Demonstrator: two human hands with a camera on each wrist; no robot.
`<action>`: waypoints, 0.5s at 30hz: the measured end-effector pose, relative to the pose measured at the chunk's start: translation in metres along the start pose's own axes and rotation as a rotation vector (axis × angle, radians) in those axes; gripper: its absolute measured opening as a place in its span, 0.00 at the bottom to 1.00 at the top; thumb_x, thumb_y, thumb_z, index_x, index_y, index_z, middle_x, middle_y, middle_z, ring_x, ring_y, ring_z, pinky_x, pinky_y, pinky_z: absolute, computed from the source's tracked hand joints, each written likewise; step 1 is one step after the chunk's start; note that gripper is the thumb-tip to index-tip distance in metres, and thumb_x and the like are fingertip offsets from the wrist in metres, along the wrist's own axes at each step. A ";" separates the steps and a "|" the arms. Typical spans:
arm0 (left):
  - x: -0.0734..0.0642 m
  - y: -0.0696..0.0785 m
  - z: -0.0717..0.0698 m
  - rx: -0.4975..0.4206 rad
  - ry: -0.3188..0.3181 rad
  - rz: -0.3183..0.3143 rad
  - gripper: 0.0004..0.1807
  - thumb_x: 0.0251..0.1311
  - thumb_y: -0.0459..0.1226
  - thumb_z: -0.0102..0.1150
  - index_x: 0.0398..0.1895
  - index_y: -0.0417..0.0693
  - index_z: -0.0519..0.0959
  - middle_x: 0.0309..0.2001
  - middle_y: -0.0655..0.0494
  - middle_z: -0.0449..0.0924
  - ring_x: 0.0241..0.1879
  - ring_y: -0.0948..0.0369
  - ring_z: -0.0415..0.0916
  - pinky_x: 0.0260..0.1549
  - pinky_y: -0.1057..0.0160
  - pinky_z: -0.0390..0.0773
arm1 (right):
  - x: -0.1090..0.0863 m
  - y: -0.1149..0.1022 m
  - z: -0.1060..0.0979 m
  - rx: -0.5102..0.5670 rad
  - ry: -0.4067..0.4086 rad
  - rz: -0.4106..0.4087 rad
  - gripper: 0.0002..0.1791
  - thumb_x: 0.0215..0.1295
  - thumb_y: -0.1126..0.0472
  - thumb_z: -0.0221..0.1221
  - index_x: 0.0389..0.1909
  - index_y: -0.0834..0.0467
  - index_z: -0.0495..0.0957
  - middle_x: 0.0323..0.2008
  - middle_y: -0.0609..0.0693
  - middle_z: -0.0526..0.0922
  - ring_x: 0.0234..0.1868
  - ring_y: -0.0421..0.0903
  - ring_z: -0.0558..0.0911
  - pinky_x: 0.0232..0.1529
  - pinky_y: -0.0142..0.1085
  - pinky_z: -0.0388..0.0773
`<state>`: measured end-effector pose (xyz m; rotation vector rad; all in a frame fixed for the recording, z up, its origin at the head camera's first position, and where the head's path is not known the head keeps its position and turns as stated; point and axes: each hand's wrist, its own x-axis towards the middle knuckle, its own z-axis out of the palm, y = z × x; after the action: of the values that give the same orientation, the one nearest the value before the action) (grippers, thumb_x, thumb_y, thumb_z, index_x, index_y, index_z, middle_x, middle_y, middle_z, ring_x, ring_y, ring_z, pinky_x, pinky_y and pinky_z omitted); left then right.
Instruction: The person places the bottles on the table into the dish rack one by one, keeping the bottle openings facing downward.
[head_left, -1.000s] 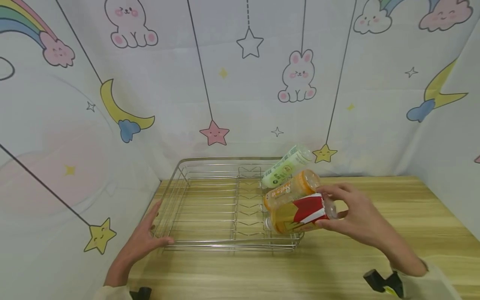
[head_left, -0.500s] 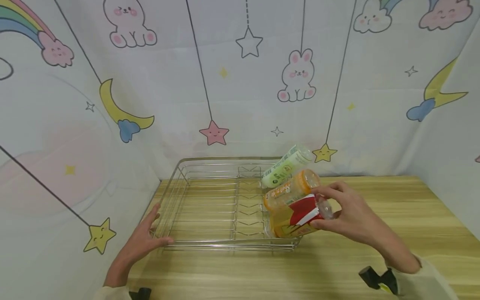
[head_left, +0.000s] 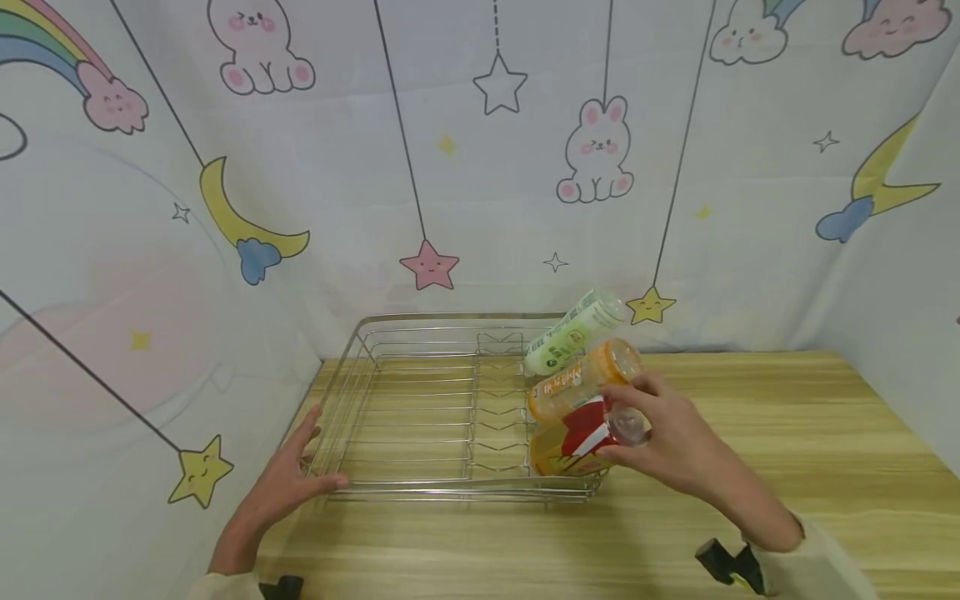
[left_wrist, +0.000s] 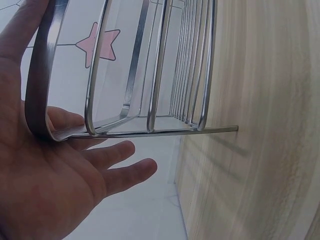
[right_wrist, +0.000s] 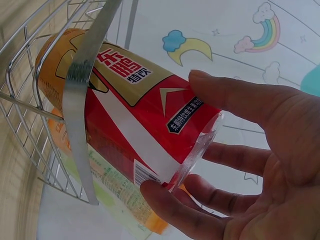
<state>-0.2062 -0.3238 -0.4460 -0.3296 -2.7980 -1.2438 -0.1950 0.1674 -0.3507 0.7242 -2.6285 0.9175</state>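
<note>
A red and gold plastic bottle (head_left: 587, 432) leans neck down over the right end of the wire rack (head_left: 450, 485), its clear base tilted up to the right. My right hand (head_left: 678, 437) pinches it near that base, thumb on one side and fingertips on the other, as the right wrist view also shows. The bottle's neck is hidden inside the rack. My left hand (head_left: 279, 482) rests against the rack's near left corner, thumb along the front rim. In the left wrist view, the metal rim (left_wrist: 42, 85) crosses the palm and the fingers are loosely extended.
An orange-labelled bottle (head_left: 573, 387) and a pale green bottle (head_left: 572, 335) lean beside the red one, bases up over the rack's right rim. The rack stands on a wood-grain table (head_left: 787, 433). A printed cloth (head_left: 495, 192) hangs behind it.
My right hand has moved left and slightly down with the red and gold bottle, bringing its neck end lower into the rack. The left hand and the other bottles stay in place.
</note>
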 end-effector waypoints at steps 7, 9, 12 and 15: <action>0.001 0.000 0.000 0.002 0.005 0.017 0.62 0.51 0.41 0.74 0.79 0.40 0.38 0.74 0.27 0.43 0.66 0.27 0.54 0.53 0.27 0.67 | 0.001 -0.003 0.004 0.001 -0.016 0.010 0.36 0.43 0.59 0.80 0.56 0.62 0.79 0.52 0.59 0.74 0.47 0.55 0.79 0.39 0.48 0.83; 0.001 0.000 0.000 0.009 0.007 0.018 0.62 0.50 0.41 0.74 0.79 0.39 0.39 0.74 0.26 0.43 0.65 0.27 0.55 0.53 0.27 0.67 | 0.000 -0.003 0.004 -0.009 -0.021 0.009 0.36 0.44 0.58 0.79 0.56 0.61 0.79 0.53 0.59 0.73 0.48 0.56 0.79 0.39 0.48 0.83; 0.001 0.001 0.000 0.016 0.007 0.017 0.62 0.50 0.41 0.74 0.79 0.39 0.38 0.73 0.25 0.44 0.64 0.25 0.56 0.52 0.27 0.68 | -0.001 -0.002 0.004 -0.034 -0.026 -0.008 0.37 0.43 0.56 0.80 0.57 0.60 0.79 0.52 0.58 0.73 0.47 0.54 0.78 0.39 0.48 0.82; 0.000 0.001 -0.001 0.029 -0.001 0.018 0.63 0.51 0.42 0.74 0.79 0.40 0.38 0.73 0.25 0.43 0.64 0.25 0.56 0.51 0.26 0.67 | -0.002 -0.001 0.004 -0.069 -0.027 -0.032 0.38 0.42 0.55 0.80 0.58 0.59 0.78 0.50 0.55 0.74 0.46 0.52 0.78 0.40 0.48 0.81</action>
<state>-0.2063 -0.3239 -0.4449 -0.3535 -2.8043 -1.1992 -0.1929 0.1652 -0.3541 0.7640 -2.6495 0.8095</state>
